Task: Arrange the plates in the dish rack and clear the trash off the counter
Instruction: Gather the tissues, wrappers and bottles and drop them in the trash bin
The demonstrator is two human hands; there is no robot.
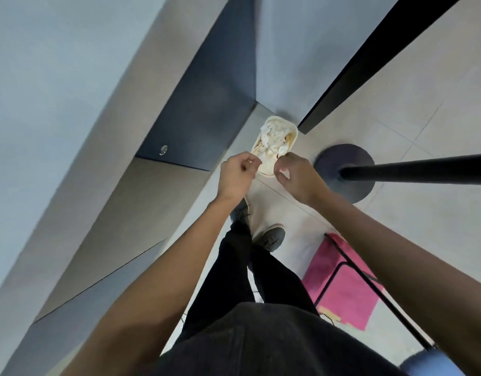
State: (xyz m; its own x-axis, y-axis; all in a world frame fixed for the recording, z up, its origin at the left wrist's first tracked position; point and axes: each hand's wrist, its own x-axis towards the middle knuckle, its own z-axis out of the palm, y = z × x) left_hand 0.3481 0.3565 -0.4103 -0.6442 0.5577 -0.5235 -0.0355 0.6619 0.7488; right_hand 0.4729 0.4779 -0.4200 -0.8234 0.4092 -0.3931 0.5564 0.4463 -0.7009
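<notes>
Right grip point(301, 178) with white scrap point(284, 173), left grip point(235, 176) alongside, above trash bin point(295, 133)

We find no text, label, brand, number or sign that can be read anywhere in this view.
</notes>
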